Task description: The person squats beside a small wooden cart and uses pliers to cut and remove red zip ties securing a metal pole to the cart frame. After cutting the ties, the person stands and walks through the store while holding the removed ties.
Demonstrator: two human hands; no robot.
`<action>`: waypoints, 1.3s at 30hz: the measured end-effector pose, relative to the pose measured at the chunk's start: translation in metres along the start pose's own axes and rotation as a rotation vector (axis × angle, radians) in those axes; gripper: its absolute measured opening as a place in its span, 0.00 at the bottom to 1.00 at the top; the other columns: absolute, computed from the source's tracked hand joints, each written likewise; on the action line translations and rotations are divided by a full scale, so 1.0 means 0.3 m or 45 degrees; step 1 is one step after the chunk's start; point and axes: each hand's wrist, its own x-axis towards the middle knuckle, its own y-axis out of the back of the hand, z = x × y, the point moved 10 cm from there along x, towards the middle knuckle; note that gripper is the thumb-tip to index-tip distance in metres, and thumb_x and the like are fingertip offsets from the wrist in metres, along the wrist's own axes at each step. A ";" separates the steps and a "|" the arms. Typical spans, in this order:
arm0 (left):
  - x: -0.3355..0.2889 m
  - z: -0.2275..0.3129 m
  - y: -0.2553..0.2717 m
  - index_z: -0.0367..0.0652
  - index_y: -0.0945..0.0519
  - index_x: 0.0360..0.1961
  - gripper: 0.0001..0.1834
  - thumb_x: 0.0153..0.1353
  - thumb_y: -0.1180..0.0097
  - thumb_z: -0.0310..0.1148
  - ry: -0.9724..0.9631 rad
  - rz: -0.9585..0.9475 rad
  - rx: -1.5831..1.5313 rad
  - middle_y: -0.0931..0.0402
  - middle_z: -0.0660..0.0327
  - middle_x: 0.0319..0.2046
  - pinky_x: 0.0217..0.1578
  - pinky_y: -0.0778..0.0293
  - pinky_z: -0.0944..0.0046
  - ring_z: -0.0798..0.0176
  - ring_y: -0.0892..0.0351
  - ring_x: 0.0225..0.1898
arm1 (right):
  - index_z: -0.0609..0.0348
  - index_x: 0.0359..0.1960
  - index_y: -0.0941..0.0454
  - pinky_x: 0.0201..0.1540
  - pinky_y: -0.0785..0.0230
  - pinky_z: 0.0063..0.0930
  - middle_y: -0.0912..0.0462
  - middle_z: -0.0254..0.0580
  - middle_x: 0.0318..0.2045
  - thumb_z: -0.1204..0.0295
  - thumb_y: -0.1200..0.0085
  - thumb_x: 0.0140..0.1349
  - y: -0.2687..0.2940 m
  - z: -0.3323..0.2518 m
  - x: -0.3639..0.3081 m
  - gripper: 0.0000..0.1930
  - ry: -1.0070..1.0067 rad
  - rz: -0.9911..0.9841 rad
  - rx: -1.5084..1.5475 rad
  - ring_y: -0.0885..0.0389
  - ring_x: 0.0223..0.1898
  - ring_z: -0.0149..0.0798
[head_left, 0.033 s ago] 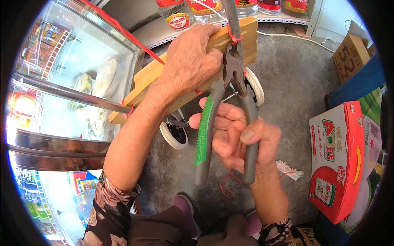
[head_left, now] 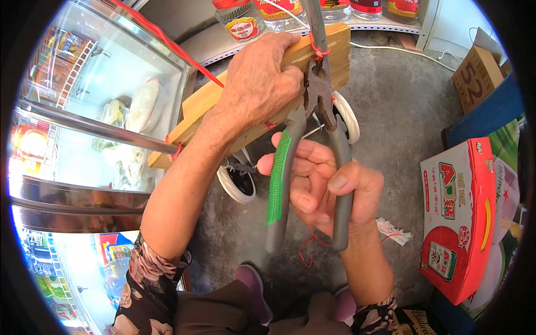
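My left hand [head_left: 259, 84] is closed over the upper edge of a wooden board [head_left: 338, 61], its fingertips partly hidden. My right hand [head_left: 338, 187] holds a pair of pliers [head_left: 319, 95] with grey handles, one bearing a green textured strip. The thumb presses on the right handle, and the fingers reach behind toward the left one; the handles are spread. The plier jaws point up, just under a red tie [head_left: 319, 53] around a metal tube [head_left: 315, 25] at the board's right end. Whether they grip the tie I cannot tell. Another red tie [head_left: 176, 152] joins the board's left end to a metal bar [head_left: 100, 128].
White-rimmed wheels [head_left: 348, 118] show below the board. At left stands a glass-fronted fridge [head_left: 111, 184]. Bottles and jars [head_left: 240, 22] line a shelf at the back. A red and white carton [head_left: 455, 223] and a brown box [head_left: 481, 78] are at right. Red string [head_left: 306, 251] lies on the floor.
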 end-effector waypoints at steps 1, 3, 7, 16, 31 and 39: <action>0.000 0.000 0.000 0.32 0.27 0.50 0.26 0.46 0.54 0.28 0.002 -0.004 -0.003 0.22 0.46 0.37 0.38 0.27 0.64 0.58 0.22 0.32 | 0.73 0.61 0.48 0.30 0.25 0.29 0.34 0.68 0.54 0.70 0.56 0.40 0.008 -0.001 0.000 0.41 0.015 0.056 -0.048 0.24 0.41 0.48; -0.002 0.000 0.000 0.33 0.27 0.50 0.26 0.46 0.54 0.27 0.015 -0.007 -0.007 0.22 0.47 0.36 0.34 0.27 0.65 0.60 0.23 0.28 | 0.73 0.60 0.44 0.40 0.26 0.33 0.30 0.66 0.51 0.68 0.56 0.40 0.037 -0.007 -0.020 0.39 0.047 0.270 -0.197 0.23 0.43 0.49; -0.003 -0.001 -0.001 0.34 0.27 0.50 0.26 0.46 0.55 0.26 0.037 0.003 -0.038 0.22 0.49 0.34 0.29 0.27 0.65 0.63 0.25 0.24 | 0.71 0.58 0.39 0.53 0.32 0.40 0.27 0.64 0.48 0.67 0.56 0.42 0.039 -0.016 -0.027 0.36 0.058 0.395 -0.311 0.24 0.47 0.53; 0.004 -0.006 -0.004 0.32 0.27 0.49 0.25 0.45 0.55 0.25 0.033 -0.017 -0.051 0.22 0.51 0.34 0.31 0.28 0.67 0.66 0.25 0.27 | 0.68 0.58 0.38 0.44 0.27 0.50 0.26 0.63 0.47 0.70 0.55 0.43 -0.007 0.004 -0.001 0.35 0.070 0.201 0.120 0.23 0.45 0.59; 0.033 -0.008 0.017 0.34 0.22 0.45 0.21 0.53 0.57 0.33 0.023 0.003 -0.180 0.21 0.51 0.31 0.36 0.30 0.67 0.61 0.26 0.33 | 0.59 0.59 0.37 0.38 0.31 0.39 0.24 0.50 0.45 0.71 0.57 0.47 -0.051 0.030 0.056 0.32 0.174 -0.066 0.351 0.23 0.40 0.48; 0.020 0.065 0.031 0.34 0.27 0.24 0.14 0.54 0.58 0.35 -0.292 0.173 0.042 0.27 0.48 0.25 0.31 0.33 0.53 0.43 0.29 0.29 | 0.60 0.58 0.37 0.36 0.30 0.39 0.23 0.48 0.44 0.72 0.55 0.47 -0.062 0.044 0.087 0.31 0.239 -0.308 0.438 0.22 0.41 0.46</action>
